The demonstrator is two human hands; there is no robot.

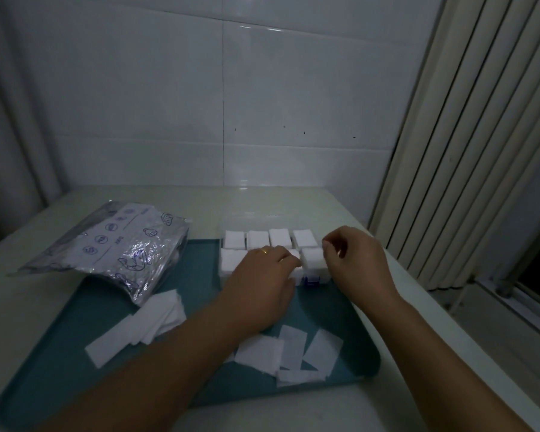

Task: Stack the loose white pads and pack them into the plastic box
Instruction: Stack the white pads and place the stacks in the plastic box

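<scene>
Likely to buckle soft white square pads point(313, 259) in clear plastic box point(223, 241): left hand point(264, 275) fingers hidden, grip untellable; right hand point(354, 263) curled, holding nothing evident.

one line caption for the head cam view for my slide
Both hands, left and right, work at the clear plastic box of stacked white pads, loose pads waiting on the teal tray.

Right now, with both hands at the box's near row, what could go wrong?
The near-row stack stands proud of the plastic box; a nudge from the left hand or right hand might topple it. The loose pads lie under the left forearm on the tray, so pulling back could scatter them.
</scene>
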